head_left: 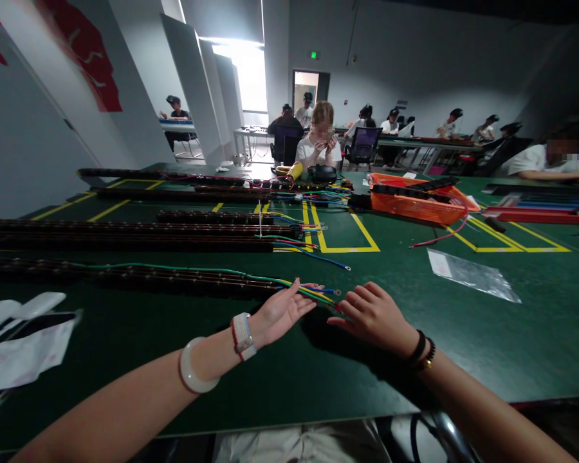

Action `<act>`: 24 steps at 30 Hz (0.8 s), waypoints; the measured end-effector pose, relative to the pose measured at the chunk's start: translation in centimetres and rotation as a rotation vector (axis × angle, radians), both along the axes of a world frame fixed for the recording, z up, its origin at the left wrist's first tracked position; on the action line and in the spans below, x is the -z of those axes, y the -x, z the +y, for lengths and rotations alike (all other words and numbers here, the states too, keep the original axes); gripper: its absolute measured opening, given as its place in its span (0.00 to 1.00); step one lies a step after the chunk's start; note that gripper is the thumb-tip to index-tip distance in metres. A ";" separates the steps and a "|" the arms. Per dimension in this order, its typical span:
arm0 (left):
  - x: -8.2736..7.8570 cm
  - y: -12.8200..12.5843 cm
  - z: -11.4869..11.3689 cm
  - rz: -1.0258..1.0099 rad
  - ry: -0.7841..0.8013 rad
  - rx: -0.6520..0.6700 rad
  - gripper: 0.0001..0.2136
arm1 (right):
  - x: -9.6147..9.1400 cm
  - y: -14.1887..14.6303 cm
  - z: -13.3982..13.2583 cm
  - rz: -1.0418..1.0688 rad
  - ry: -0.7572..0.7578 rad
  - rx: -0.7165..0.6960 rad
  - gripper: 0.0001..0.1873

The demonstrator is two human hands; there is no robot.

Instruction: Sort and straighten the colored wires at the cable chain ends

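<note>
Several yellow, green and blue wires [313, 294] stick out of a long black-sleeved wire harness [197, 280] lying across the table. My left hand [282, 312] is palm up beside these wires, its fingers stretched out and its thumb against them. At the wire tips, my right hand [374, 315] is palm down with curled fingers closed over the ends; its thumb sticks out below. The exact grip is hidden under the fingers. A blue wire's ring terminal [337, 292] shows between the hands. One loose green wire [164, 265] runs along the top of the harness.
More black harnesses [125, 235] lie behind, with wire ends pointing right. An orange basket [415, 209] stands at the back right, near a clear plastic bag [473, 275]. White papers [24, 347] lie at the left. A person [318, 145] sits across the green table [251, 386].
</note>
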State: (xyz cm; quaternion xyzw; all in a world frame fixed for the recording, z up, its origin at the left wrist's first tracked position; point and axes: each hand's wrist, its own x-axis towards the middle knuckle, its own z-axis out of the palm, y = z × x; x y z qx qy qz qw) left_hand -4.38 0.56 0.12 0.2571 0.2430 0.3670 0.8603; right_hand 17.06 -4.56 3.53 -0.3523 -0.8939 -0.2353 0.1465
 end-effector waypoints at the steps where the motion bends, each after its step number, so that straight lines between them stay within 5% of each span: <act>1: -0.1 0.0 0.0 0.007 0.000 -0.002 0.16 | 0.1 -0.2 -0.1 0.004 -0.001 0.022 0.15; 9: 0.1 -0.1 0.0 0.005 -0.001 -0.010 0.15 | 0.8 0.5 -0.7 -0.020 0.043 -0.027 0.15; 14: 0.2 -0.1 -0.1 0.047 -0.003 -0.013 0.17 | -1.3 1.0 -0.4 0.005 0.006 -0.026 0.15; 19: -0.7 -0.1 -0.4 0.042 0.024 -0.011 0.19 | -4.0 0.5 3.7 0.096 -0.069 0.181 0.18; 24: -0.8 -0.1 -0.3 0.056 0.051 -0.021 0.13 | -2.4 0.1 9.4 0.101 0.040 0.343 0.19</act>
